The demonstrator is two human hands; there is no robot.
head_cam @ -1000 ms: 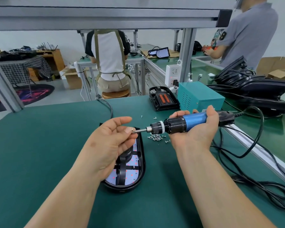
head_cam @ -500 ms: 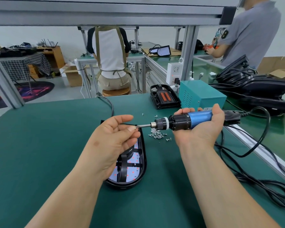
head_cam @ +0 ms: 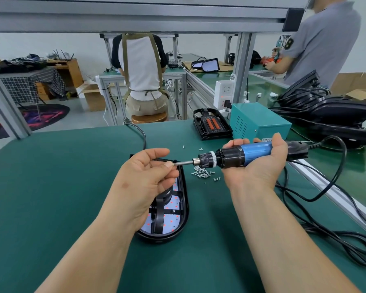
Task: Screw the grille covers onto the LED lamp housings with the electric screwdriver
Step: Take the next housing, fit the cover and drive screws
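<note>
Nearest, at 6 o'clock: lamp [head_cam: 163,238] flat on the green mat [head_cam: 51,197], grille [head_cam: 159,218] seated inside it over the LED board, far end hidden under the left hand. Hard to tell from here whether any screw already holds that grille.

Above the lamp, left hand [head_cam: 144,178] at 9 o'clock of the bit, thumb and fingertips pinching a small screw [head_cam: 173,164] and pressing it to the bit tip. Right hand [head_cam: 256,168] at 3 o'clock, palm up, fingers curled round the screwdriver [head_cam: 241,155], held level, bit toward 9 o'clock, clear of the lamp.

Judged stage: loading a screw, not yet driving. Left to do: tip the screwdriver down, seat the screw in a grille hole, run it in, then repeat for the remaining holes and any other lamps.

Just past the hands at 12 o'clock, loose screws [head_cam: 202,173] scattered on the mat, near the lamp's far end, easy to sweep away with a forearm. Wide bare mat out to 9 o'clock. Tighter at 3 to 4 o'clock: cord [head_cam: 344,157] looped over the rail [head_cam: 355,212] at the table edge, likely to drag on a downward swing.

Farther, at 1 o'clock, a black tray [head_cam: 211,123] beside a teal box [head_cam: 258,121]. At 2 o'clock a stack [head_cam: 336,111] of black lamps, finished or waiting: unclear. Beyond, two people at other benches.
</note>
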